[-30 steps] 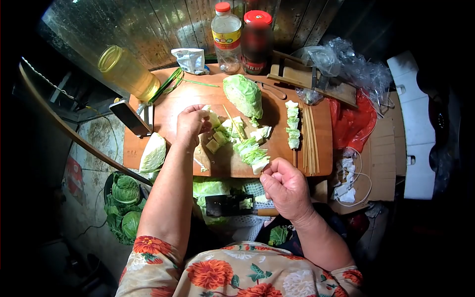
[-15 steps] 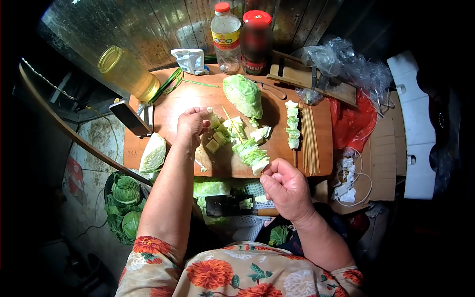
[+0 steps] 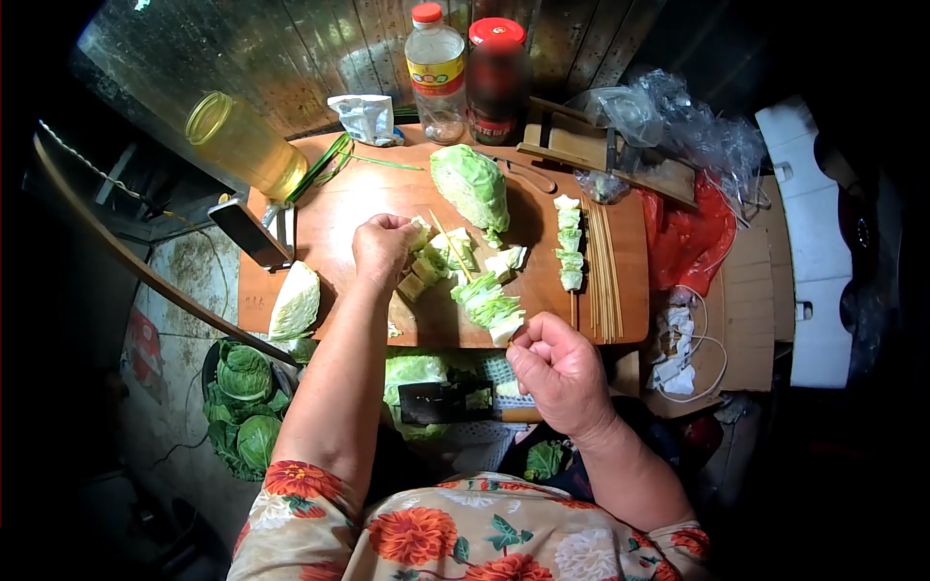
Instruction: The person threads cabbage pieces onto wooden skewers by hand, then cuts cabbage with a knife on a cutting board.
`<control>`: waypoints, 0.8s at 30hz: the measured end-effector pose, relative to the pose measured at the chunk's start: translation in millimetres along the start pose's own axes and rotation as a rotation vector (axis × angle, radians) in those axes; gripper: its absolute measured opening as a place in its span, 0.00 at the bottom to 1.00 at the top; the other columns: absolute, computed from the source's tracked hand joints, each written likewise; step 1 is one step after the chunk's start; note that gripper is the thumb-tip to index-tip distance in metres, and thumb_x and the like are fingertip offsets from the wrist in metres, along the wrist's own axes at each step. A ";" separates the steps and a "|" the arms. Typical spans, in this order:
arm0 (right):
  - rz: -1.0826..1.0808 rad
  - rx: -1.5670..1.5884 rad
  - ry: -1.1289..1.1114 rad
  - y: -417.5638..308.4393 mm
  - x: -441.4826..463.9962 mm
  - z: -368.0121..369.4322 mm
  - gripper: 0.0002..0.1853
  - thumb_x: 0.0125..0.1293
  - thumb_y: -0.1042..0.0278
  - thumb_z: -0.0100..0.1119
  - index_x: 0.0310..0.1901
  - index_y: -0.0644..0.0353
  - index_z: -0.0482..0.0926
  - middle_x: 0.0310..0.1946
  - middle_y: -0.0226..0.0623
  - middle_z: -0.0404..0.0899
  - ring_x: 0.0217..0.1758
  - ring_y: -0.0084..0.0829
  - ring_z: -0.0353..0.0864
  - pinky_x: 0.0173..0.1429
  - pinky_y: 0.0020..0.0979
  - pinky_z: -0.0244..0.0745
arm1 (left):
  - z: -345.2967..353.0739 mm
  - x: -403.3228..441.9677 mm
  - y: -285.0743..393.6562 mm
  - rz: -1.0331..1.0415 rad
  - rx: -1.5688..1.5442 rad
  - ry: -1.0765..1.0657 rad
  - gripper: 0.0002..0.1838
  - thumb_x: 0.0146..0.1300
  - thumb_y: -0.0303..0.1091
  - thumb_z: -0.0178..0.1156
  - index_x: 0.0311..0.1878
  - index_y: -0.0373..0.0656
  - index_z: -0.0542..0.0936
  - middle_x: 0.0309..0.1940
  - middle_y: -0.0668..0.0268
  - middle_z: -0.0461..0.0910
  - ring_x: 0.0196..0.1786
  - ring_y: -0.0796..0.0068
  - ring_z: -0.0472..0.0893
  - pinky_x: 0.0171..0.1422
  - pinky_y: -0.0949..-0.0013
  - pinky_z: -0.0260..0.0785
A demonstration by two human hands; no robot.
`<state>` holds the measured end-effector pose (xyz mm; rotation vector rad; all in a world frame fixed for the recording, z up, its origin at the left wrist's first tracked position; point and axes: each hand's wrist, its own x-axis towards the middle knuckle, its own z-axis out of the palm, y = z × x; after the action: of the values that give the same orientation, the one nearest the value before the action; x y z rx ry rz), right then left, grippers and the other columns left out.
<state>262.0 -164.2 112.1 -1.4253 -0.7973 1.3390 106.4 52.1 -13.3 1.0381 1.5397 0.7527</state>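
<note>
My right hand (image 3: 562,376) is closed round the lower end of a bamboo skewer (image 3: 448,242), whose bare tip points up and to the left. Cabbage pieces (image 3: 487,303) are threaded along the skewer's lower part. My left hand (image 3: 381,247) is closed, thumb and fingers pinching a pale cabbage piece (image 3: 418,232) at the edge of the cut pile. Loose cut cabbage chunks (image 3: 415,281) lie between my hands on the wooden board (image 3: 339,184). Behind them sits a larger cabbage portion (image 3: 470,186). A finished-looking cabbage skewer (image 3: 570,242) lies right of it, beside several bare skewers (image 3: 605,276).
A cabbage wedge (image 3: 295,302) and a propped phone (image 3: 249,232) stand at the board's left. A jar of yellow liquid (image 3: 247,145), a clear bottle (image 3: 436,77) and a red-lidded jar (image 3: 496,82) line the back. A cleaver (image 3: 436,403) lies below the near edge; whole cabbages (image 3: 247,373) sit lower left.
My left hand has turned slightly, its fingers now closer together on the cabbage piece. My right hand and the skewer stay nearly in place. The whole view has shifted slightly.
</note>
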 end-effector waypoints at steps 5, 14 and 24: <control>-0.005 -0.013 -0.002 -0.1 -0.9 -0.1 0.05 0.64 0.73 0.57 0.34 0.64 0.71 0.20 0.24 0.73 0.24 0.11 0.66 0.29 0.19 0.64 | -3.0 0.7 5.1 0.007 0.002 0.037 0.04 0.55 0.23 0.64 0.31 0.38 0.77 0.21 0.68 0.75 0.16 0.79 0.71 0.19 0.75 0.64; -0.013 -0.003 -0.011 1.9 -0.9 1.2 0.05 0.64 0.73 0.57 0.34 0.63 0.71 0.19 0.23 0.72 0.24 0.11 0.66 0.28 0.19 0.64 | -13.5 -10.2 31.7 -0.062 -0.220 -0.042 0.06 0.54 0.25 0.66 0.32 0.38 0.78 0.23 0.67 0.76 0.18 0.79 0.71 0.22 0.75 0.64; 0.004 -0.005 -0.038 0.8 -1.1 -0.3 0.04 0.65 0.73 0.55 0.35 0.62 0.70 0.22 0.23 0.70 0.24 0.11 0.66 0.27 0.18 0.63 | -2.4 7.3 -8.0 0.073 0.111 0.016 0.06 0.55 0.27 0.67 0.30 0.37 0.78 0.24 0.67 0.78 0.23 0.80 0.74 0.25 0.73 0.69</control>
<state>262.0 -165.5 111.6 -1.4097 -0.8242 1.3713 102.0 55.5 -22.9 1.1783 1.5791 0.7334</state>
